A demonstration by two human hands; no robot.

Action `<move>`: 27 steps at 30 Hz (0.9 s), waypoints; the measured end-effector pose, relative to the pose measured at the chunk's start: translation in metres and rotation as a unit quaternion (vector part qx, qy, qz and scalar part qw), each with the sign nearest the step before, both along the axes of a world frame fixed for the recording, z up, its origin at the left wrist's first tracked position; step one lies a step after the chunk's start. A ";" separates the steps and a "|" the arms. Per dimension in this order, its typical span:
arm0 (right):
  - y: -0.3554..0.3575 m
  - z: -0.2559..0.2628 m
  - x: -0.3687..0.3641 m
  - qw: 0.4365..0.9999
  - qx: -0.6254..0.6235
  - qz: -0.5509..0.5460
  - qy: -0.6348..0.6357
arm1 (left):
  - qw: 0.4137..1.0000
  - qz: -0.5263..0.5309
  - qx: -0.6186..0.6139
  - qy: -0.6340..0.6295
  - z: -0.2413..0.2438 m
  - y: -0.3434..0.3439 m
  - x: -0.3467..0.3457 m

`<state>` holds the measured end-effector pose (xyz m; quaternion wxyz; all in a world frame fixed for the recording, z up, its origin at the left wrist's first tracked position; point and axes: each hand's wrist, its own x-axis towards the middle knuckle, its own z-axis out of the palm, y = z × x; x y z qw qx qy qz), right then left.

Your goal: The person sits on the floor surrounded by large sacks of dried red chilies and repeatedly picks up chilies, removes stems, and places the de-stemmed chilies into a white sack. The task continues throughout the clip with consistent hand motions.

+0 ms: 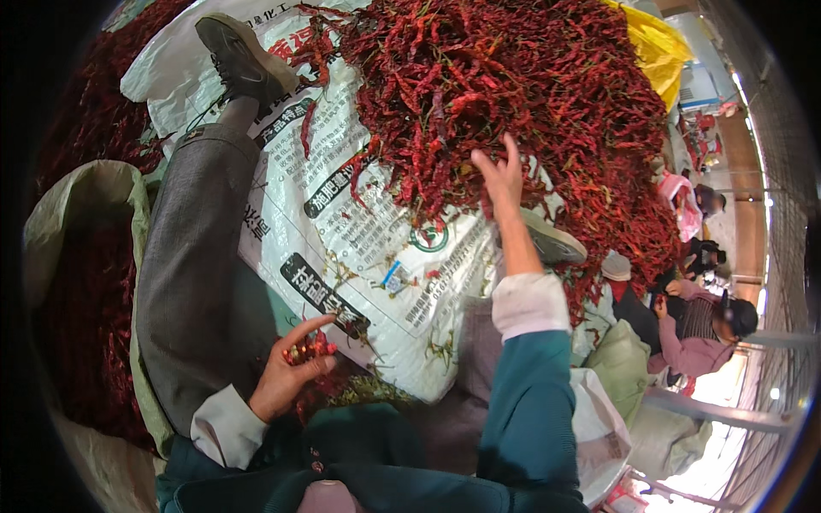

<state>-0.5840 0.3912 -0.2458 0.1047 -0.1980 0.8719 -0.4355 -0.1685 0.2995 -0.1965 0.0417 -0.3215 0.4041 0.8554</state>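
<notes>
A big heap of dried red chili peppers [449, 83] rises before me on a white woven plastic sack [340, 141] that bears printing. Over the heap's near edge is my right hand [505, 176], fingers spread and nothing visible between them. Low in front of my body, my left hand [288, 372] curls around several red chili peppers [311, 348]. Their far ends are partly hidden by the fingers. Beneath that hand lie loose stems and green-brown scraps [372, 391]. A few single chilies [308, 131] lie on the sack left of the heap.
Left of my outstretched leg [199, 256], an open woven sack [138, 218] contains dark red chilies. My shoes [237, 58] rest on the sack and against the heap. Pale sacks [616, 359] stand at the right, near a seated co-worker [699, 327]. Yellow plastic [654, 51] borders the heap.
</notes>
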 end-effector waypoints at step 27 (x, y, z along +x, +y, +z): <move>0.000 0.013 0.199 0.904 0.027 0.302 0.300 | 0.993 0.104 0.044 0.017 -0.029 0.019 0.000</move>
